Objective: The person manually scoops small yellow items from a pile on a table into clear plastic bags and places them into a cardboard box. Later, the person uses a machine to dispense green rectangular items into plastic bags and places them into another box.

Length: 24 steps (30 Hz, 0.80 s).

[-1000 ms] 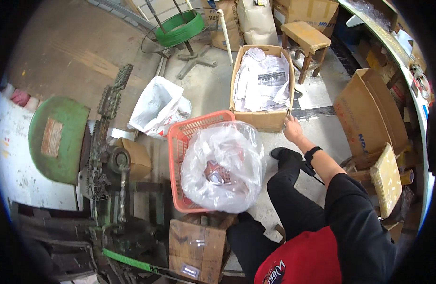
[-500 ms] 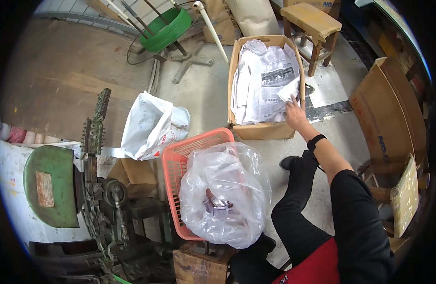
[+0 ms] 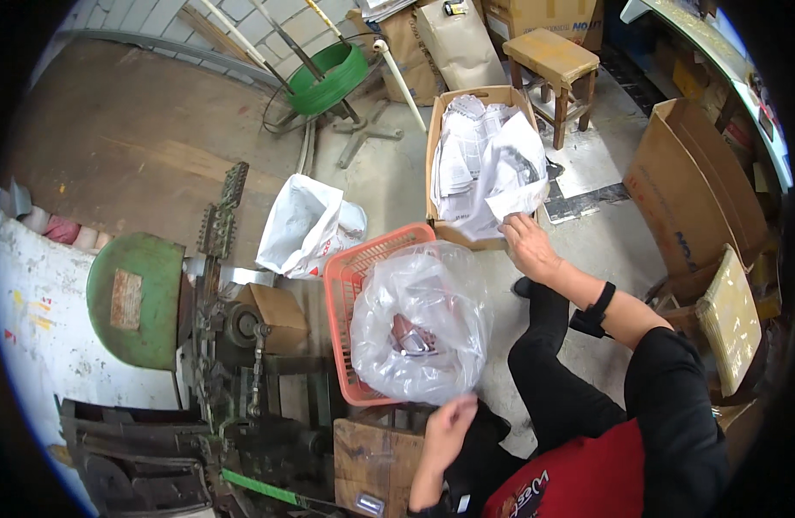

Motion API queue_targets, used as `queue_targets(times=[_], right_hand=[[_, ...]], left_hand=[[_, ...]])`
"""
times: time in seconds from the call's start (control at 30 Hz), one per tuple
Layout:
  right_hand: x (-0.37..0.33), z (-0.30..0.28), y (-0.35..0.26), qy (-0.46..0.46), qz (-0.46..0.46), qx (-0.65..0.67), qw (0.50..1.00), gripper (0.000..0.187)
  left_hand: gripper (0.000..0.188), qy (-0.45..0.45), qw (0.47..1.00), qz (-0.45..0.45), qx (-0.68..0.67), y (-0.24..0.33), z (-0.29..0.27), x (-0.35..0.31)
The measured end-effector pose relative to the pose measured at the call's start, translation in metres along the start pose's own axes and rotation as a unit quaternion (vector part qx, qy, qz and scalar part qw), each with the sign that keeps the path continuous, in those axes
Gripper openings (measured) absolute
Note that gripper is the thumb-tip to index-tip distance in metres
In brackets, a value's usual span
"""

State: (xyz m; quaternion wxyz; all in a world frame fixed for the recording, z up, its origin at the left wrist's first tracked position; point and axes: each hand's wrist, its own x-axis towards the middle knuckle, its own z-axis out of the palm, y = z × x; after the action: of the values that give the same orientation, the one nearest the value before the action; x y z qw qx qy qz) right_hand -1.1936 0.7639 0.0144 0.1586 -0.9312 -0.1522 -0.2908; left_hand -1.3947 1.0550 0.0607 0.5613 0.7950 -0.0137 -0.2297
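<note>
A newspaper sheet (image 3: 520, 160) hangs from my right hand (image 3: 531, 246), its near corner pinched between the fingers. The sheet is lifted over the near right part of a cardboard box (image 3: 466, 231), where more newspaper (image 3: 460, 138) lies. My left hand (image 3: 450, 423) is low in front, close to the near edge of a clear plastic bag (image 3: 441, 293); its fingers are smeared, so their state is unclear. That bag sits open in a pink plastic basket (image 3: 339, 332). Inside it lie shiny reddish-brown pieces (image 3: 412, 335) whose kind I cannot make out.
A white plastic bag (image 3: 298, 220) stands left of the box. Dark machinery (image 3: 233, 324) with a green cover (image 3: 134, 302) fills the left side. A wooden stool (image 3: 553, 56) is behind the box, a large carton (image 3: 695, 190) at right, and a wooden block (image 3: 376, 462) nearest me.
My right hand has drawn the newspaper sheet up and toward me, off the pile. My left hand has come into view beside the plastic bag. The whole view has shifted slightly.
</note>
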Motion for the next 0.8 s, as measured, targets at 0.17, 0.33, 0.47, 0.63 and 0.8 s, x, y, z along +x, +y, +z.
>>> queue_targets(times=[0.17, 0.33, 0.47, 0.63, 0.8], right_hand=[[-0.006, -0.1, -0.092, -0.032, -0.049, 0.15, 0.987, 0.026], [-0.024, -0.167, -0.146, -0.11, -0.106, 0.275, 0.949, 0.021], [-0.037, -0.197, -0.184, -0.213, -0.211, 0.408, 0.862, 0.022], [-0.046, -0.232, -0.214, -0.077, -0.2, 0.409, 0.887, 0.061], [-0.071, -0.22, -0.229, -0.044, -0.263, 0.242, 0.933, 0.054]], left_hand=[[0.048, 0.153, 0.977, 0.112, 0.098, 0.005, 0.032, 0.025], [0.067, 0.357, 0.82, 0.284, 0.345, 0.066, 0.032, -0.023], [0.053, 0.312, 0.761, 0.367, 0.435, 0.085, 0.013, -0.064], [0.023, 0.284, 0.835, 0.389, 0.264, 0.105, -0.019, -0.107], [0.016, 0.318, 0.865, 0.352, 0.163, 0.136, -0.039, -0.172]])
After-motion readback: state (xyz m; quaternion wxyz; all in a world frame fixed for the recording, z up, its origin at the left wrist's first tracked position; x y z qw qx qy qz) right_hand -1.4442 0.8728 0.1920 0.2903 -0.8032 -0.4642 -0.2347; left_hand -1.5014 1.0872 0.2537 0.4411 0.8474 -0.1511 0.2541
